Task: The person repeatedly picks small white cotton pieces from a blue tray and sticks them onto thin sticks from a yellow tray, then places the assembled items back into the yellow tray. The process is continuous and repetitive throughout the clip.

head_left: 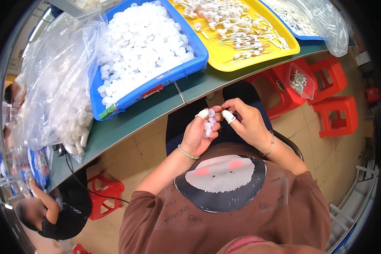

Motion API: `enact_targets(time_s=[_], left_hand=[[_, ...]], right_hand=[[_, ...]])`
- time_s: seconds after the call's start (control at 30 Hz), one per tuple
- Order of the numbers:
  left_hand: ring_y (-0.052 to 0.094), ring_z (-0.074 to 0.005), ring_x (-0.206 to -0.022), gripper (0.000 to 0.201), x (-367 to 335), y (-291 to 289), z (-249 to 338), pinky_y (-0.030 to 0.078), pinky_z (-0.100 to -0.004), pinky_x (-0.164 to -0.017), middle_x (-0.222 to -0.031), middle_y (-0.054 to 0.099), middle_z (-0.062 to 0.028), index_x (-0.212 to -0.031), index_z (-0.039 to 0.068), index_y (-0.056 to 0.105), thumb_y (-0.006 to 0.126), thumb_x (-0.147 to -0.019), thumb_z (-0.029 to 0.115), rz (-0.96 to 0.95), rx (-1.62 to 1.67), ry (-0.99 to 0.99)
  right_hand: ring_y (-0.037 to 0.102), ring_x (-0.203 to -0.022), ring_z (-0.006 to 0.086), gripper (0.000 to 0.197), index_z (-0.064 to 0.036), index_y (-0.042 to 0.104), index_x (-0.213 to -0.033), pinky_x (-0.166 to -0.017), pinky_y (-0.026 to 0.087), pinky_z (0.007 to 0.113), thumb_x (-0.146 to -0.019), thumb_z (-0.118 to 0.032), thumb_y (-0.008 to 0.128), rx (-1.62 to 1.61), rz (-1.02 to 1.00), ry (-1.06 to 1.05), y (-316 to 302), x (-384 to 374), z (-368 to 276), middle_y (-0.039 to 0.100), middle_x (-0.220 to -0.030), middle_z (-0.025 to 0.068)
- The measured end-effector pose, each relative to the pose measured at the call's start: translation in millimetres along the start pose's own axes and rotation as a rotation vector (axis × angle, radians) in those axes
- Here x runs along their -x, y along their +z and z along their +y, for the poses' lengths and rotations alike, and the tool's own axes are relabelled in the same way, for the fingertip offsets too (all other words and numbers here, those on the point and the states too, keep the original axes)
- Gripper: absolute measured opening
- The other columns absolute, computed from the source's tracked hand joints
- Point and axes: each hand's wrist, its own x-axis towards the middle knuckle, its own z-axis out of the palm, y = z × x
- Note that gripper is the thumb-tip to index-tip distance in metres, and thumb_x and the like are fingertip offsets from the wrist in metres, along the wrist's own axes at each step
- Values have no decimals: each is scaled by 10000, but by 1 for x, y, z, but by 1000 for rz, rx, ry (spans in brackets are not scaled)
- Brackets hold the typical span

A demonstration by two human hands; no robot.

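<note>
Over my lap, just off the table edge, my left hand (197,134) is curled around several small white plastic caps (208,127) lying in its palm and fingers. My right hand (246,122) meets it from the right, thumb and forefinger pinched close to the left fingertips. What that pinch holds is too small to make out. White wrapping covers both thumbs. Beyond the hands, a blue tray (154,83) is heaped with many similar white caps. To its right, a yellow tray (224,61) carries small white pieces with thin stems and reddish wires.
The green table (144,111) runs slantwise ahead. Clear plastic bags (57,63) of white parts stand at left. Another blue tray (311,37) holds white sticks at far right. Red stools (338,112) stand right, one with a clear box (299,80). A co-worker (67,213) sits lower left.
</note>
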Motion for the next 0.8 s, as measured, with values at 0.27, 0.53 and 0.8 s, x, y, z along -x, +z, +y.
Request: enact_targets(time_s=[0.27, 0.53, 0.8], left_hand=[[475, -65, -739, 406, -1, 4, 0, 364, -191, -552, -914, 520, 29, -1319, 59, 472, 446, -967, 260, 41, 4, -5], [475, -86, -779, 416, -1, -2, -1, 384, -191, -562, -981, 548, 3, -1323, 40, 453, 481, -956, 231, 37, -25, 29], [487, -64, -769, 365, -1, 2, -1, 398, -171, -538, -1042, 579, -7, -1271, 41, 493, 552, -922, 130, 114, -146, 68]], right_hand=[[616, -671, 261, 125, -42, 569, -892, -570, 469, 321, -802, -61, 653, 134, 34, -126, 7, 1, 16, 620, -778, 102], [619, -689, 290, 133, -68, 546, -864, -570, 476, 378, -777, -80, 645, 225, 58, -110, 12, 5, 17, 607, -749, 91], [614, -680, 304, 134, -64, 533, -862, -565, 474, 383, -776, -70, 636, 280, 53, -111, 9, 6, 17, 601, -747, 101]])
